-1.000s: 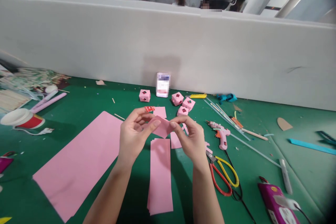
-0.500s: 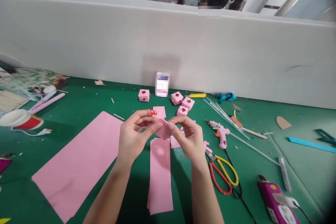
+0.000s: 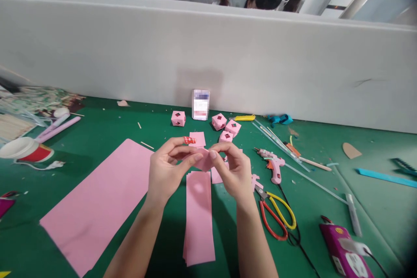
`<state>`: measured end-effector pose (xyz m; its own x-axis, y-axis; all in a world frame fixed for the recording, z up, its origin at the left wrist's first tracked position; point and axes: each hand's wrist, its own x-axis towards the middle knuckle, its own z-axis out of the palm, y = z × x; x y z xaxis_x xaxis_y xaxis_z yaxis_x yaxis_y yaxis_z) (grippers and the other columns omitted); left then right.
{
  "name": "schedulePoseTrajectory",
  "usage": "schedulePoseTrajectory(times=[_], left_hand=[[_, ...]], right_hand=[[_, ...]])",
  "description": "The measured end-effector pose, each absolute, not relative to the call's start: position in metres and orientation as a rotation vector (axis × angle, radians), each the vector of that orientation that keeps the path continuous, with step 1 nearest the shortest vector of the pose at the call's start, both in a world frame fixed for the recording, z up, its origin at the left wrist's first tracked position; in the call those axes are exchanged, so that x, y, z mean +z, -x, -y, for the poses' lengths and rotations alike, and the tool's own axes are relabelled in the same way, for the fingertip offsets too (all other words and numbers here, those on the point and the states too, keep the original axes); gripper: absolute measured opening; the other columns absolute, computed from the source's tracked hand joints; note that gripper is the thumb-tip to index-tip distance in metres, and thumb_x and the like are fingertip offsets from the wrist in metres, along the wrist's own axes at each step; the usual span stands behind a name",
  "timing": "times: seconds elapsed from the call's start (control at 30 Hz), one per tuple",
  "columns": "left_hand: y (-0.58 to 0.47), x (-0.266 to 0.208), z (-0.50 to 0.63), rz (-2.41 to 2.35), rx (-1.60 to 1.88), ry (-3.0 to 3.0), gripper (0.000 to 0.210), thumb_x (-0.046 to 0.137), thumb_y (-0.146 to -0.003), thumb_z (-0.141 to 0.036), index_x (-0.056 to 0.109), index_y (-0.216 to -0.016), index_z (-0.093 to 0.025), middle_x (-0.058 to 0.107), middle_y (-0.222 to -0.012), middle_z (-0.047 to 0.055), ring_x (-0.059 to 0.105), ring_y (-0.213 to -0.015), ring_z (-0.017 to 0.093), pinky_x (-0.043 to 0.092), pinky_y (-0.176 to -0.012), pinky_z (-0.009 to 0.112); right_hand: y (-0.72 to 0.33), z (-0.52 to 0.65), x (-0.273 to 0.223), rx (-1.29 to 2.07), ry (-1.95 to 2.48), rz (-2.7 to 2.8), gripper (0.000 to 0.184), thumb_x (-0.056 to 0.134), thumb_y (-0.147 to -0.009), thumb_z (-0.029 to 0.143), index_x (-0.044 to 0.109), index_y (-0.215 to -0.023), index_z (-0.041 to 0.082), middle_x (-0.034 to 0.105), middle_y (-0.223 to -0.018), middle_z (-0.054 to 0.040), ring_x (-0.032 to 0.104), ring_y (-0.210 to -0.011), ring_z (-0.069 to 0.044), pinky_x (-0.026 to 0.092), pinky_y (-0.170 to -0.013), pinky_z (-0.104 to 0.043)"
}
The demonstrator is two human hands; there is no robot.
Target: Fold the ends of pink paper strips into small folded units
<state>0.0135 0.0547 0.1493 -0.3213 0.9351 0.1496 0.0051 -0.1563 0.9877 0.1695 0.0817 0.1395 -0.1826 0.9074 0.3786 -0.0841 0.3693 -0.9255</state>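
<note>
A small piece of pink paper is pinched between my left hand and my right hand, thumbs on its near side. A red patterned wrap circles one finger of my left hand. Below the held piece lies a stack of long pink paper strips. Just beyond my hands rests a pink paper square; another pink square is partly covered by my right hand. Several folded pink paper cubes with diamond-shaped holes, such as this cube, sit farther back.
A large pink sheet lies left, beyond it a paper cup. To the right are scissors, a pink glue gun, clear sticks and a purple power bank. A phone leans against the white partition; a yellow cutter lies nearby.
Both hands keep their pinch on the pink paper piece and have shifted only slightly. The held piece is turned a little. Everything on the table stays put.
</note>
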Motion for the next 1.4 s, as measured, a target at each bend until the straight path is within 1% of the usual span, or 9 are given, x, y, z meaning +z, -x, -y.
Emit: schedulePoseTrajectory(times=[0.17, 0.27, 0.33, 0.53, 0.73, 0.97, 1.17, 1.4], left_hand=[[-0.0132, 0.1473, -0.0540, -1.330, 1.576, -1.144, 0.032, 0.089, -0.071, -0.025, 0.071, -0.098, -0.023, 0.080, -0.079, -0.003, 0.077, -0.076, 0.015, 0.061, -0.068, 0.019], [-0.0136, 0.1453, -0.0524, -1.345, 1.555, -1.166, 0.032, 0.089, -0.072, -0.026, 0.070, -0.098, -0.024, 0.080, -0.080, -0.004, 0.077, -0.078, 0.015, 0.061, -0.070, 0.020], [-0.0145, 0.1450, -0.0518, -1.353, 1.534, -1.187, 0.032, 0.088, -0.074, -0.027, 0.069, -0.100, -0.023, 0.079, -0.080, -0.004, 0.076, -0.078, 0.014, 0.060, -0.072, 0.020], [-0.0166, 0.1467, -0.0535, -1.276, 1.572, -1.171, 0.037, 0.085, -0.077, -0.026, 0.065, -0.108, -0.023, 0.077, -0.082, -0.003, 0.074, -0.077, 0.014, 0.061, -0.070, 0.021], [-0.0139, 0.1473, -0.0530, -1.295, 1.542, -1.165, 0.036, 0.085, -0.078, -0.026, 0.064, -0.107, -0.022, 0.077, -0.081, -0.003, 0.074, -0.077, 0.014, 0.060, -0.073, 0.022], [-0.0177, 0.1482, -0.0532, -1.233, 1.548, -1.178, 0.036, 0.082, -0.081, -0.024, 0.062, -0.110, -0.023, 0.074, -0.082, -0.004, 0.073, -0.077, 0.012, 0.058, -0.071, 0.021], [-0.0158, 0.1477, -0.0530, -1.263, 1.547, -1.169, 0.038, 0.083, -0.078, -0.022, 0.061, -0.109, -0.022, 0.075, -0.083, -0.003, 0.073, -0.077, 0.014, 0.059, -0.072, 0.023], [-0.0170, 0.1498, -0.0518, -1.281, 1.488, -1.230, 0.036, 0.080, -0.083, -0.025, 0.058, -0.111, -0.022, 0.075, -0.083, -0.002, 0.073, -0.078, 0.015, 0.058, -0.074, 0.025]], right_hand=[[-0.1688, -0.0821, 0.1387, 1.079, 0.804, 1.489, 0.010, 0.063, -0.097, 0.026, 0.067, -0.089, 0.022, 0.069, -0.083, -0.0007, 0.063, -0.074, -0.015, 0.048, -0.065, -0.026], [-0.1700, -0.0818, 0.1384, 1.046, 0.808, 1.515, 0.010, 0.063, -0.097, 0.026, 0.066, -0.088, 0.022, 0.067, -0.083, -0.0005, 0.062, -0.075, -0.015, 0.047, -0.066, -0.027], [-0.1705, -0.0813, 0.1384, 1.009, 0.807, 1.533, 0.010, 0.062, -0.097, 0.025, 0.065, -0.088, 0.022, 0.066, -0.082, -0.0001, 0.061, -0.075, -0.014, 0.046, -0.067, -0.027], [-0.1680, -0.0803, 0.1388, 0.931, 0.829, 1.567, 0.009, 0.062, -0.097, 0.023, 0.064, -0.088, 0.022, 0.066, -0.084, -0.0006, 0.061, -0.077, -0.015, 0.046, -0.068, -0.028], [-0.1658, -0.0793, 0.1394, 0.944, 0.820, 1.581, 0.007, 0.060, -0.097, 0.021, 0.064, -0.091, 0.021, 0.067, -0.086, -0.0012, 0.063, -0.079, -0.015, 0.049, -0.074, -0.029], [-0.1684, -0.0793, 0.1396, 0.866, 0.850, 1.622, 0.007, 0.062, -0.096, 0.019, 0.063, -0.089, 0.021, 0.065, -0.083, 0.0006, 0.061, -0.075, -0.014, 0.048, -0.070, -0.027], [-0.1668, -0.0790, 0.1416, 0.869, 0.847, 1.620, 0.004, 0.064, -0.094, 0.019, 0.065, -0.091, 0.022, 0.068, -0.087, -0.0002, 0.063, -0.078, -0.015, 0.049, -0.073, -0.028], [-0.1678, -0.0786, 0.1414, 0.844, 0.854, 1.633, 0.006, 0.064, -0.094, 0.020, 0.064, -0.088, 0.022, 0.067, -0.084, -0.0007, 0.063, -0.077, -0.016, 0.049, -0.072, -0.030]])
